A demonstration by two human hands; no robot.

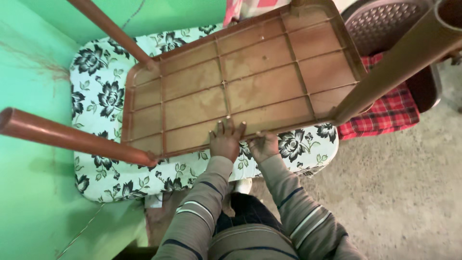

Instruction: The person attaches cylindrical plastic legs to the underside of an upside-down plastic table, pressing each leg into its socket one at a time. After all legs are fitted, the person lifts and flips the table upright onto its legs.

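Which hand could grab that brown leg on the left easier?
Probably the left hand. It lies flat on the upturned table, nearer the left leg. The right hand grips the near rim, farther away.

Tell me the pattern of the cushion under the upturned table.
White with black flowers and green leaves, on the cushion, head view.
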